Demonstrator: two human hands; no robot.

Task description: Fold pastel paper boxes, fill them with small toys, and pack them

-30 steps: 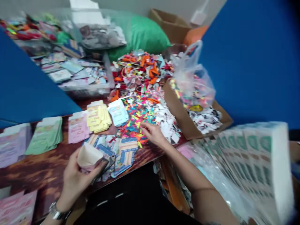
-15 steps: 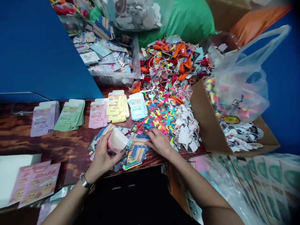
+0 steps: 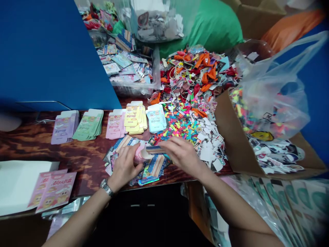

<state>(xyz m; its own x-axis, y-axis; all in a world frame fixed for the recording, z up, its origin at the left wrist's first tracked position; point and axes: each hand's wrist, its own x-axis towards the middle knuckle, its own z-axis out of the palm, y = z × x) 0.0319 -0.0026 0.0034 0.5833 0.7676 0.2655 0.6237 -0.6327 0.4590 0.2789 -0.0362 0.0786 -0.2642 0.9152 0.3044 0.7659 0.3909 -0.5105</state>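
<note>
My left hand, with a watch on its wrist, is closed round a small pink box held just above the wooden table. My right hand pinches a flat blue-striped card at the box's open end. Under both hands lies a loose spread of blue-striped cards. Just behind them is a heap of small bright-coloured pieces and white cut-out stickers.
Stacks of flat boxes lie in a row: purple, green, pink, yellow, light blue. A cardboard box with a plastic bag stands at right. Pink packs lie at left. Blue partitions flank the table.
The view has swung left and steadied. My right hand left the coloured heap, picked up a striped card and brought it to the pink box, which my left hand has lowered toward the table.
</note>
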